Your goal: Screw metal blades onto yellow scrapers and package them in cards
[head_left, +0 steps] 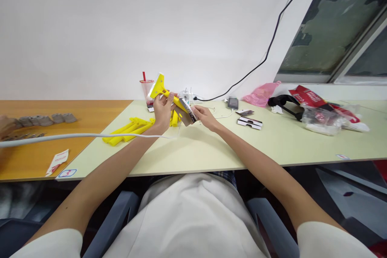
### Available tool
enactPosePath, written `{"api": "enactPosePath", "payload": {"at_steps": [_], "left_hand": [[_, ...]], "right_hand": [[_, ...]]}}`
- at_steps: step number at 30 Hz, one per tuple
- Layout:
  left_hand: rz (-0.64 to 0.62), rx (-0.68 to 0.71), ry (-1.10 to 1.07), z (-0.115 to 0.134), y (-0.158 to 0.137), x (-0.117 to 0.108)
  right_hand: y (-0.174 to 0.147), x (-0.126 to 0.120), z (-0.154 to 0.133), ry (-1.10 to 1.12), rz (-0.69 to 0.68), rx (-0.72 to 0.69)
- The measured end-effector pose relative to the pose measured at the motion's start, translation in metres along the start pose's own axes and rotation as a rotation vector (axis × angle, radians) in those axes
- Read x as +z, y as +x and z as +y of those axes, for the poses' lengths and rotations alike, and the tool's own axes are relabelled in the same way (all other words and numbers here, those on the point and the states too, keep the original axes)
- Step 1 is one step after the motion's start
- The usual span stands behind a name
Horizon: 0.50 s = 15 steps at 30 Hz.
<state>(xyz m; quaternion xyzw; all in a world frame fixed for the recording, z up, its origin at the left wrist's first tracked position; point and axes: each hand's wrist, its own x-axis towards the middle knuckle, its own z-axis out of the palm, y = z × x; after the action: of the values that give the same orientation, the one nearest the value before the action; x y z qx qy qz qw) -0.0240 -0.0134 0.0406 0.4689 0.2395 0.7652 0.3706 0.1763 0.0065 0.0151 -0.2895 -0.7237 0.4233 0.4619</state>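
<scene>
My left hand (163, 109) is closed around the neck of a yellow scraper (157, 87), whose wide head points up and to the left. A printed card sleeve (188, 112) sits around or against the lower part of its handle; I cannot tell how far it wraps. My right hand (203, 116) pinches the right edge of this card sleeve. Below and left of my left hand lies a pile of yellow scrapers (121, 135) on the pale green table (193, 153). Part of the pile is hidden behind my left hand and forearm.
A cup with a red straw (146, 88) stands at the back. Flat card sleeves (249, 123) lie right of my hands, near a small dark device (233, 102). Plastic bags (323, 119) are farther right. A white cable (84, 135) crosses at left, near another person's hand (6, 125).
</scene>
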Motion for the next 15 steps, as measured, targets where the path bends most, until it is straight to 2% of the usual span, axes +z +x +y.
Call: {"api": "enactPosePath", "payload": {"at_steps": [7,15], "left_hand": [[0.042,0.003,0.003,0.0007,0.0016,0.0012],[-0.017,-0.051,0.01,-0.0006,-0.0017,0.0034]], "right_hand": [[-0.0006,-0.0019,0.001,0.133,-0.017,0.042],[-0.002,-0.0017,-0.0013,0.216,-0.081,0.113]]}}
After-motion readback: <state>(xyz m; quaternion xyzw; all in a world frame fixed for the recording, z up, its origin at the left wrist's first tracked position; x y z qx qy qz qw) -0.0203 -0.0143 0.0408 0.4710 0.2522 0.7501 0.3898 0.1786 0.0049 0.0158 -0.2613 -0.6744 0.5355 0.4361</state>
